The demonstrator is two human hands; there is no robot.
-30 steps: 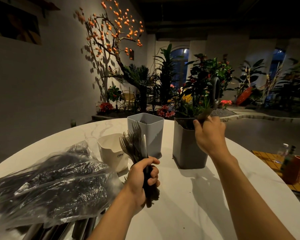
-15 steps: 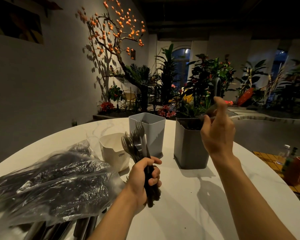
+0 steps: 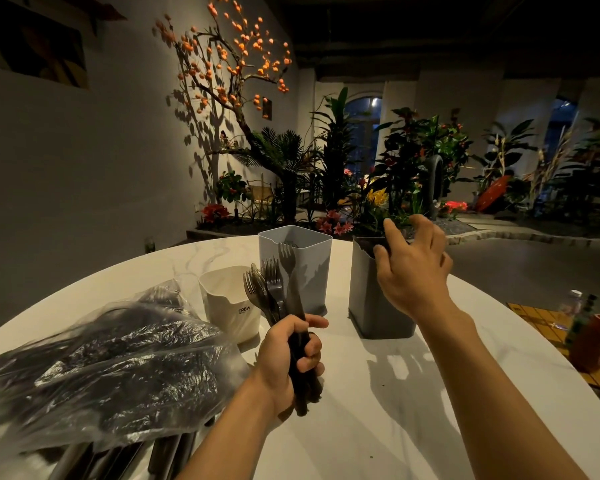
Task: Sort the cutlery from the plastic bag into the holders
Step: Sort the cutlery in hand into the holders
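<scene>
My left hand (image 3: 289, 355) grips a bundle of dark plastic forks (image 3: 274, 289), tines up, above the white round table (image 3: 361, 427). Three holders stand behind it: a short white holder (image 3: 229, 306), a tall light grey holder (image 3: 309, 265) and a dark grey holder (image 3: 371, 306). My right hand (image 3: 413, 268) hovers at the dark grey holder's rim with fingers spread and nothing in them. A clear plastic bag (image 3: 101, 368) full of dark cutlery lies at the left, with more handles sticking out beneath its near edge.
A brown cup (image 3: 593, 341) and small bottles (image 3: 574, 303) stand on a yellow mat (image 3: 548, 320) to the right, beyond the table edge. Plants and an orange-fruited tree fill the background.
My right hand held a dark utensil over the dark grey holder; now its fingers are spread and empty just above the rim. My left hand keeps the fork bundle in place.
</scene>
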